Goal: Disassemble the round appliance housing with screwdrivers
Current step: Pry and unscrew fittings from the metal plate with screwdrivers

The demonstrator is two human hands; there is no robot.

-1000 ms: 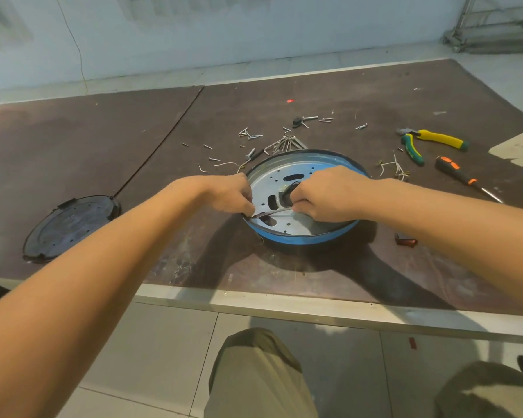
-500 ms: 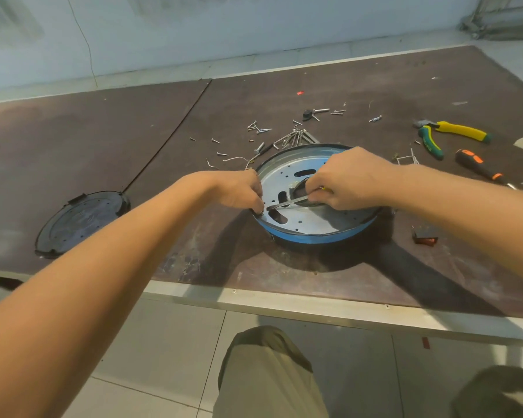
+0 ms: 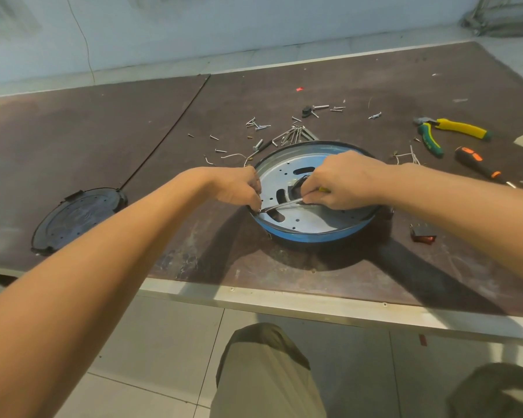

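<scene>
Round housing (image 3: pixel 311 220): being kept flat on the brown table (image 3: pixel 103 140), near its front edge. Screwdriver (image 3: pixel 281 205): being gripped by the curled right hand (image 3: pixel 344 182), tip being pinched by the left hand (image 3: pixel 239 188) at the housing's left rim.

Both pinch (left hand (image 3: pixel 238 188), right hand (image 3: pixel 346 182)).

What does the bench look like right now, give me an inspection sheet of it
surface: brown table, worn, stained.
job's things: round housing, metal plate up; screwdriver across it; black cover set aside left.
clutter: loose screws, pliers, orange-black screwdriver, small red part.
grips: right hand grips the handle; left hand pinches at the tip.
cables: thin wire down the wall; dark line on table, cord or seam unclear.
surroundings: tiled floor, pale wall.
</scene>
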